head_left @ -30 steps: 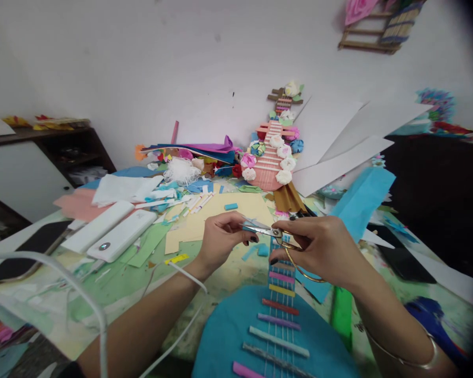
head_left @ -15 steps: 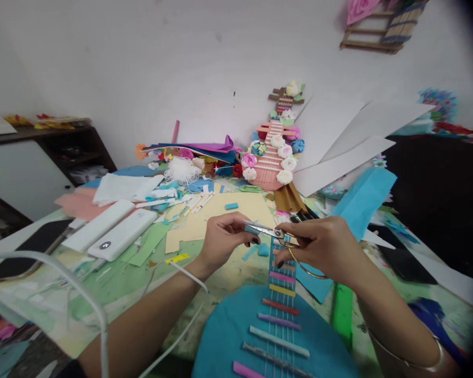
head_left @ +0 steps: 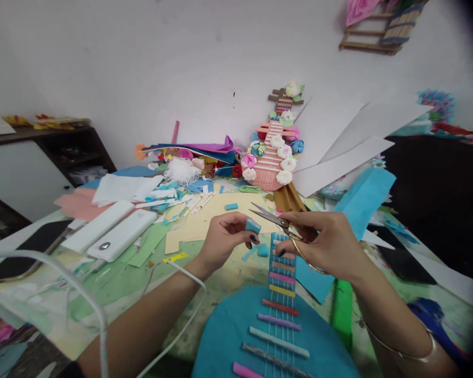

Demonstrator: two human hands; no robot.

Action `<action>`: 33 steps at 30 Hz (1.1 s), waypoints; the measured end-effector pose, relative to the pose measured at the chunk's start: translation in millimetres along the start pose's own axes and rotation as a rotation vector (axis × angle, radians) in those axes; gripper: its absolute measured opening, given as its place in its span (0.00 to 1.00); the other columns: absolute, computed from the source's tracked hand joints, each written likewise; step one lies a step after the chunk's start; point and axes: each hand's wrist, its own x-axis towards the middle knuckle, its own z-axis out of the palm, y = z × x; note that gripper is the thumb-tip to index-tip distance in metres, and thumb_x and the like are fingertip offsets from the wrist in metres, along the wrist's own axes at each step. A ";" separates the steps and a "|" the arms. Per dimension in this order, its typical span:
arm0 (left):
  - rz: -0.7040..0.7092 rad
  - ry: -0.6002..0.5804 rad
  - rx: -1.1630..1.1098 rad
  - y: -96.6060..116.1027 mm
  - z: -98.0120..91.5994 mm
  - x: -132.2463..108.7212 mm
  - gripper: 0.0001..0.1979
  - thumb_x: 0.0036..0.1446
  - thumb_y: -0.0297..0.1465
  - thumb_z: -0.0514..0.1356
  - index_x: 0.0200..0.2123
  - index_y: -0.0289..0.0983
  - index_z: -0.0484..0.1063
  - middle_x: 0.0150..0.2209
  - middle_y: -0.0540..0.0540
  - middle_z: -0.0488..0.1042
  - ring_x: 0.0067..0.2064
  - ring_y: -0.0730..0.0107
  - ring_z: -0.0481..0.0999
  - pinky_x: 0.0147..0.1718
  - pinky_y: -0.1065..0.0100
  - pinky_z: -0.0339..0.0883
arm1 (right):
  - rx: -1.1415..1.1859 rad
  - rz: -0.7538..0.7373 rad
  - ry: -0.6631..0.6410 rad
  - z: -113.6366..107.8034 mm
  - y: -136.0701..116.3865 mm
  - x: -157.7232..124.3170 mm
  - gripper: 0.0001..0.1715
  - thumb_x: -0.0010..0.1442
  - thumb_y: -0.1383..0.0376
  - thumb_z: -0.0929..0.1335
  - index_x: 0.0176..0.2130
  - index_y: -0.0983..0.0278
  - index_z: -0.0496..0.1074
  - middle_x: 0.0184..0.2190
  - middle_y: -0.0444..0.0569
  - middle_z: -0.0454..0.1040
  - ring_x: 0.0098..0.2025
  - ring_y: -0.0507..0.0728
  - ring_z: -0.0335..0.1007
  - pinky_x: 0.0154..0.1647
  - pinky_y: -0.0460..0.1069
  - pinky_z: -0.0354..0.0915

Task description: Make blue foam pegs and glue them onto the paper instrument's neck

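Note:
Between the thumb and fingers of my left hand [head_left: 224,239] is a small blue paper-covered piece [head_left: 253,226]. My right hand [head_left: 325,241] has its fingers in the handles of a pair of scissors [head_left: 274,218]; the blades stand apart, tips pointing left, just above and to the right of the piece. Below my hands lies a blue paper guitar [head_left: 228,325] with pale strings and several coloured strips across it. Small blue scraps [head_left: 263,250] rest beside its neck, and a similar blue piece [head_left: 232,206] sits on the cream card [head_left: 256,202] farther back.
A pink flower-trimmed guitar [head_left: 266,173] leans on the wall. At left lie two white power banks [head_left: 122,236] and a phone [head_left: 31,244]. A white cable [head_left: 185,310] crosses by my left forearm. Blue paper [head_left: 368,199] and a green strip [head_left: 342,310] are at right.
The scissors have opened and moved up off the blue piece, which now shows more fully. My left hand has stayed almost still.

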 end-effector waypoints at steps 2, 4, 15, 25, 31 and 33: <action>-0.048 -0.060 -0.048 -0.6 -0.5 -0.9 0.14 0.43 0.37 0.69 0.29 0.32 0.76 0.18 0.48 0.72 0.20 0.72 0.72 0.19 0.73 0.65 | -0.010 0.000 -0.035 -0.3 -0.1 0.7 0.31 0.47 0.48 0.72 0.44 0.65 0.76 0.15 0.40 0.59 0.20 0.47 0.50 0.21 0.45 0.47; -0.097 -0.116 -0.103 -1.5 -0.7 -2.0 0.16 0.46 0.40 0.67 0.31 0.32 0.77 0.18 0.48 0.71 0.20 0.73 0.71 0.18 0.73 0.63 | -0.027 -0.016 -0.064 -0.8 -1.6 1.6 0.30 0.47 0.48 0.72 0.43 0.65 0.76 0.16 0.40 0.60 0.20 0.48 0.53 0.22 0.45 0.48; -0.161 -0.176 -0.178 -5.3 -1.2 -3.1 0.18 0.42 0.42 0.69 0.30 0.32 0.77 0.17 0.49 0.67 0.16 0.77 0.64 0.15 0.73 0.56 | -0.067 -0.060 -0.143 -2.4 -5.2 0.9 0.25 0.47 0.47 0.72 0.36 0.64 0.76 0.17 0.40 0.61 0.21 0.48 0.52 0.23 0.45 0.46; -0.183 -0.224 -0.164 -6.7 -4.2 -3.4 0.18 0.43 0.42 0.68 0.33 0.34 0.79 0.23 0.47 0.70 0.17 0.80 0.63 0.15 0.73 0.57 | -0.079 -0.091 -0.149 -4.5 -3.5 0.4 0.24 0.50 0.47 0.70 0.32 0.65 0.77 0.14 0.39 0.52 0.22 0.49 0.42 0.22 0.47 0.43; -0.193 -0.228 -0.150 -10.0 -5.3 -3.3 0.18 0.42 0.43 0.68 0.28 0.33 0.78 0.20 0.47 0.69 0.16 0.78 0.63 0.15 0.73 0.56 | -0.104 -0.135 -0.116 -5.7 -0.4 -1.3 0.25 0.51 0.45 0.69 0.31 0.65 0.78 0.13 0.40 0.56 0.21 0.49 0.43 0.22 0.46 0.44; -0.192 -0.233 -0.157 -9.3 -4.1 -3.3 0.17 0.42 0.43 0.69 0.25 0.33 0.77 0.21 0.47 0.70 0.16 0.79 0.63 0.15 0.72 0.57 | -0.115 -0.139 -0.108 -5.8 0.3 -1.7 0.26 0.51 0.45 0.68 0.30 0.65 0.78 0.12 0.40 0.57 0.21 0.49 0.44 0.22 0.46 0.45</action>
